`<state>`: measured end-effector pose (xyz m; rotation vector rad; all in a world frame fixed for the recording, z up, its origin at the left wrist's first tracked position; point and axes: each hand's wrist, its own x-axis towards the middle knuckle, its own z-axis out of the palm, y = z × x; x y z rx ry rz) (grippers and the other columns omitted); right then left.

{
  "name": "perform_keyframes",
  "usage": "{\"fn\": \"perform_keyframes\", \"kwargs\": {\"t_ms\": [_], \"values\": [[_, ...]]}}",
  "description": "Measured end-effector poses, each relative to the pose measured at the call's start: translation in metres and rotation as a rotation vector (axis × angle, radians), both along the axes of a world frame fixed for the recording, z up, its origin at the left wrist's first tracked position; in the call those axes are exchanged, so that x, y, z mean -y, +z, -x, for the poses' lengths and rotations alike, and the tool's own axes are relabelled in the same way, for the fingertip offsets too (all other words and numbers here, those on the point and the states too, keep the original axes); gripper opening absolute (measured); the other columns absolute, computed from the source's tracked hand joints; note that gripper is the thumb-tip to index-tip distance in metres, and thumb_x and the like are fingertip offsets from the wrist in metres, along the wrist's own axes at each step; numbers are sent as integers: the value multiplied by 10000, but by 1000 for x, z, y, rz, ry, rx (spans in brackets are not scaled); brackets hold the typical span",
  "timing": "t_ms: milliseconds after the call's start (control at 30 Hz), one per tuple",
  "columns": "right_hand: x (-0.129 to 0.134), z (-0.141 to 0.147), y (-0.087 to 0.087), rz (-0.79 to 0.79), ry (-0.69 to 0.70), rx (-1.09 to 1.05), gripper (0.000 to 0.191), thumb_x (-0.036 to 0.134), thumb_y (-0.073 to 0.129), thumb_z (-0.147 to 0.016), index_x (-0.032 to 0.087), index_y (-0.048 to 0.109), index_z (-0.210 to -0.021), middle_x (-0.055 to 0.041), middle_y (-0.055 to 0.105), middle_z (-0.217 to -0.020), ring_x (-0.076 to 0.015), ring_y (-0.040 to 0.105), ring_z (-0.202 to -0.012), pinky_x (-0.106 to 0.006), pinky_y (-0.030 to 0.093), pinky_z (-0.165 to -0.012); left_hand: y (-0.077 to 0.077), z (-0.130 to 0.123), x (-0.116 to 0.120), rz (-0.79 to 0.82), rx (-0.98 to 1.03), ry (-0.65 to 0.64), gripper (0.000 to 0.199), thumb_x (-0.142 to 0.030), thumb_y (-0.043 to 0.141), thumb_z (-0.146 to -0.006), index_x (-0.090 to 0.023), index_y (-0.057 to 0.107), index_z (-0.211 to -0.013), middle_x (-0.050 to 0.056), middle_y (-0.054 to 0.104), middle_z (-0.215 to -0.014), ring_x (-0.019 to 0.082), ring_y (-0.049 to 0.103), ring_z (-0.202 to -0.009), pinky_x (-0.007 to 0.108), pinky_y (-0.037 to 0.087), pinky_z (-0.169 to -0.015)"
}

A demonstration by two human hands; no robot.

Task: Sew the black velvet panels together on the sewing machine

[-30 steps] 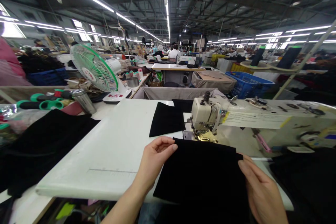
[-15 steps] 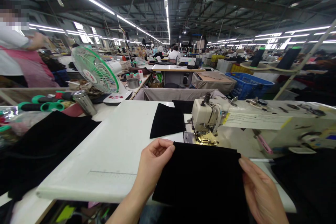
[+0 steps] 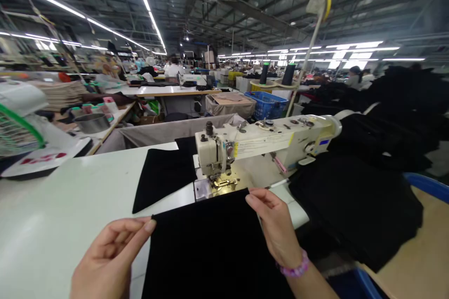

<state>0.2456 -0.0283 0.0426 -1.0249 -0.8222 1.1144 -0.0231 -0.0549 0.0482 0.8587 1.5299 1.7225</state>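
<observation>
A black fabric panel (image 3: 210, 247) hangs between my hands in front of the sewing machine (image 3: 259, 145). My left hand (image 3: 115, 250) pinches its upper left corner between thumb and fingers. At the upper right corner, my right hand (image 3: 275, 219) pinches the cloth; a purple-pink bracelet (image 3: 296, 265) circles that wrist. Just beyond the panel's top edge is the machine's metal plate (image 3: 224, 184). Another black piece (image 3: 164, 173) lies flat on the white table (image 3: 70, 210), left of the machine head. The panel's lower part runs out of view.
More black fabric (image 3: 358, 196) is piled to the right, near a blue-rimmed container (image 3: 428, 187). A fan (image 3: 21, 126) stands at the far left beside a metal bowl (image 3: 91, 123). Behind the machine are a blue basket (image 3: 268, 105) and thread cones (image 3: 288, 74).
The view has swung to the right, bringing the machine's far end and the right-hand fabric pile into sight. Both hands still hold the panel's top corners, its top edge now slanting up rightward.
</observation>
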Motion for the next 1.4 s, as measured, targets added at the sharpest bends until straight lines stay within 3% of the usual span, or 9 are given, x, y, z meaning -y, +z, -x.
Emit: {"fn": "perform_keyframes", "kwargs": {"t_ms": [300, 467, 567, 633, 700, 800, 900, 1167, 1400], "values": [[-7, 3, -1, -24, 17, 29, 238, 348, 809, -682, 198, 649, -777, 4, 653, -770, -160, 593, -763, -278, 496, -743, -6, 9, 1, -19, -110, -22, 372, -388, 873, -611, -231, 556, -725, -46, 701, -880, 168, 644, -894, 268, 491, -872], [23, -1, -10, -191, 239, 473, 175, 134, 637, -765, 231, 556, -885, 23, 596, -814, -146, 598, -766, -257, 493, -750, 60, 13, -8, -19, -507, -124, 297, -449, 745, -699, -237, 551, -776, -4, 706, -892, 209, 645, -863, 305, 492, -777], [53, -1, -29, -355, 425, 702, 282, 36, 586, -749, 247, 563, -935, 26, 620, -833, -134, 621, -773, -225, 497, -753, 89, -1, -31, -1, -891, -324, 157, -382, 613, -766, -234, 572, -794, 1, 677, -803, 202, 619, -767, 312, 470, -723], [66, 2, -46, -513, 507, 738, 278, 16, 546, -760, 249, 569, -910, 27, 634, -794, -123, 630, -720, -195, 502, -692, 79, -15, -55, 38, -1051, -525, 40, -256, 548, -793, -229, 570, -773, -9, 644, -726, 185, 593, -687, 295, 443, -659], [71, 6, -63, -613, 488, 739, 257, 14, 504, -792, 242, 573, -887, 18, 639, -758, -120, 641, -678, -180, 511, -647, 49, -29, -80, 62, -1114, -668, 100, -141, 520, -788, -219, 572, -755, -8, 633, -694, 173, 575, -640, 283, 422, -626], [67, 6, -81, -620, 378, 815, 284, 16, 500, -814, 230, 599, -973, -19, 693, -830, -143, 694, -743, -195, 555, -698, -5, -47, -106, 22, -1106, -707, 154, -69, 536, -775, -209, 571, -720, 13, 643, -729, 182, 600, -702, 291, 453, -689], [59, -1, -88, -715, 341, 939, 348, 5, 473, -837, 222, 597, -1079, -44, 738, -905, -166, 726, -814, -221, 579, -759, -38, -52, -114, -35, -1077, -669, 133, -104, 566, -792, -210, 561, -712, 32, 634, -777, 209, 600, -786, 323, 471, -753], [49, -9, -82, -836, 234, 1141, 232, 34, 462, -868, 207, 594, -951, -47, 686, -769, -183, 644, -666, -287, 534, -593, -47, -53, -122, -3, -938, -590, 73, -139, 565, -754, -212, 566, -744, -1, 617, -740, 175, 594, -720, 297, 480, -722], [39, -4, -75, -821, 229, 1130, 270, -15, 464, -815, 182, 592, -948, -88, 712, -950, -229, 675, -935, -363, 577, -837, -54, -60, -151, 133, -858, -504, 135, -165, 590, -712, -228, 471, -723, -44, 584, -662, 139, 567, -597, 245, 422, -589]]}}
